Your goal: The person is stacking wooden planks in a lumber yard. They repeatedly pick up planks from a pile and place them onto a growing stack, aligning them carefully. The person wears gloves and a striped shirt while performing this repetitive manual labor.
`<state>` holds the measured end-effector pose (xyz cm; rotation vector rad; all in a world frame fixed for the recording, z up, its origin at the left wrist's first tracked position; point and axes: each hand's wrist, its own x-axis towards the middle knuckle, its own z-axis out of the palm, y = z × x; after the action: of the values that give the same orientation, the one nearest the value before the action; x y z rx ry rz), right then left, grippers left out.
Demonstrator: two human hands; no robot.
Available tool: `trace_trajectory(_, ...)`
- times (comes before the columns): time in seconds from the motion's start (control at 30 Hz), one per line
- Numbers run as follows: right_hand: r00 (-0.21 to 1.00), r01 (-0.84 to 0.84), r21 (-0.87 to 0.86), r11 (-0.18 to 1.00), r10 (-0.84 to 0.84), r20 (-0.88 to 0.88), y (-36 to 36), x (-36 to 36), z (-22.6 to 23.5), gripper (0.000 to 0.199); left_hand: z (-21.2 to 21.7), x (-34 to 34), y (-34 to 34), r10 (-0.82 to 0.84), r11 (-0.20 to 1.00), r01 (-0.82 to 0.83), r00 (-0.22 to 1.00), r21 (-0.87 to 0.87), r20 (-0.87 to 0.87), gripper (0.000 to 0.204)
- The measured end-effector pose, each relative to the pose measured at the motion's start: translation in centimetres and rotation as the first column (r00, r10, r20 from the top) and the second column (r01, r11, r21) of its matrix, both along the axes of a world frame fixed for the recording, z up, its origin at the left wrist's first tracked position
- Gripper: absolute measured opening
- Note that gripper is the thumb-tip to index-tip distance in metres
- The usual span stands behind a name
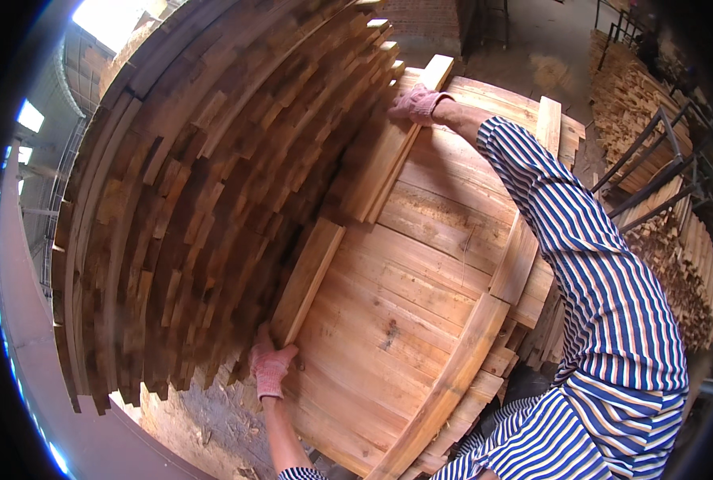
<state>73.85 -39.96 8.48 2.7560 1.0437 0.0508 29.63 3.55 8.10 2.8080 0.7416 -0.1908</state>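
My left hand, in a pink work glove, grips the near end of a wooden strip, thumb on its right side. At the far end my right hand, gloved alike, is closed over another wooden strip; its fingertips are partly hidden. These strips lie roughly end to end along the left edge of a layer of pale boards. The boards lie side by side, running crosswise to the strips. More strips run along the layer's right edge.
A tall stack of boards rises close on the left, beside both hands. Dark metal frames and further wood piles stand at the right. Debris-strewn floor shows at the lower left; a brick structure stands at the back.
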Motion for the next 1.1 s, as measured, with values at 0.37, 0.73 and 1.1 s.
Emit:
trace_trajectory(0.37, 0.989, 0.097, -0.148, 0.984, -0.112, -0.099, 4.9, 0.3, 0.1, 0.035, 0.1, -0.1, 0.3, -0.034, 0.999, 0.034, 0.999, -0.007, 0.007, 0.089)
trace_trajectory(0.73, 0.996, 0.094, 0.164, 0.982, -0.093, -0.013, 2.9, -0.4, -3.1, 0.038, 0.1, 0.5, -0.1, -0.138, 0.99, 0.138, 0.99, -0.015, 0.032, 0.077)
trace_trajectory(1.1, 0.832, -0.363, 0.691, 0.625, -0.117, 0.543, -17.6, -25.5, 1.9, 0.059, -1.6, -1.7, -4.2, -0.254, 0.887, 0.17, 0.956, 0.43, 0.147, 0.082)
